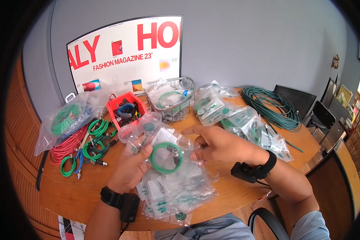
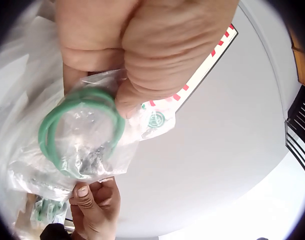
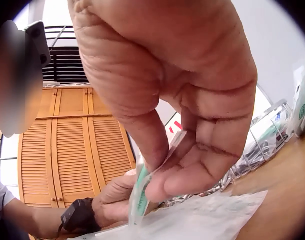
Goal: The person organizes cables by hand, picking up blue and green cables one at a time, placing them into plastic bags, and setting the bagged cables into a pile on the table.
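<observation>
From here I see the wooden table [image 1: 232, 188] carrying a heap of slick clear bags [image 1: 180, 204] near its front edge; a stray sleeve could, I judge, sweep some off. Left hand [image 1: 134, 168] and right hand [image 1: 218, 144] each pinch one bag [image 1: 165, 159], thumb against fingers. Green coil [image 1: 164, 171] sits inside, between them. Uneven tugging might split the film, dropping the metal connector [image 1: 175, 154].
</observation>
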A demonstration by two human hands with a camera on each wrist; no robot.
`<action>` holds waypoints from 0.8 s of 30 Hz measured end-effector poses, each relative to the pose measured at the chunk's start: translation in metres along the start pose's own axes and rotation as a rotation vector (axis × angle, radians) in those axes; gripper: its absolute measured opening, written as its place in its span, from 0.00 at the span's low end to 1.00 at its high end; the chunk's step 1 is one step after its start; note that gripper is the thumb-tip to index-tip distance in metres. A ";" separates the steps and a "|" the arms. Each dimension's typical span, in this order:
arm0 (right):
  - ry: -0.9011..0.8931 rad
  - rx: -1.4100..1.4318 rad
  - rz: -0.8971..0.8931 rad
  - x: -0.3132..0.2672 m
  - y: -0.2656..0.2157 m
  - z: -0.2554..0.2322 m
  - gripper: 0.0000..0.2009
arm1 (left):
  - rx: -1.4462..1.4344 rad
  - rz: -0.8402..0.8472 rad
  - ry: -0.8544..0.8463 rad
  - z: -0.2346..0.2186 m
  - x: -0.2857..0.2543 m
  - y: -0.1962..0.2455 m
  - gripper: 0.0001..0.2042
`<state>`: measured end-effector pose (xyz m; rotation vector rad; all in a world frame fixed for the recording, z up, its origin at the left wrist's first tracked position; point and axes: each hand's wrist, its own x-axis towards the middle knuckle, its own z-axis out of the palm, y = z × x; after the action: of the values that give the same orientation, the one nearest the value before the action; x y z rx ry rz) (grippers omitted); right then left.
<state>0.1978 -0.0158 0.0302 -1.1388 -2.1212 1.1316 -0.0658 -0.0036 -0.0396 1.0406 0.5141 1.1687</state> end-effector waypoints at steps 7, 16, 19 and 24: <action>-0.065 -0.196 -0.283 0.011 0.020 -0.003 0.21 | 0.000 -0.047 -0.045 -0.001 0.000 0.001 0.27; 0.088 0.139 -0.132 0.002 0.002 -0.003 0.19 | 0.054 -0.082 -0.124 -0.009 0.003 -0.001 0.18; 0.203 -0.048 -0.031 -0.021 0.008 -0.027 0.14 | 0.128 -0.113 -0.117 -0.001 0.002 0.006 0.13; 0.437 -0.155 0.070 -0.066 0.005 -0.074 0.14 | 0.190 -0.114 -0.105 0.002 0.001 0.005 0.12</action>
<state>0.2884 -0.0376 0.0644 -1.3939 -1.8587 0.6740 -0.0659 -0.0034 -0.0342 1.2125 0.6018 0.9725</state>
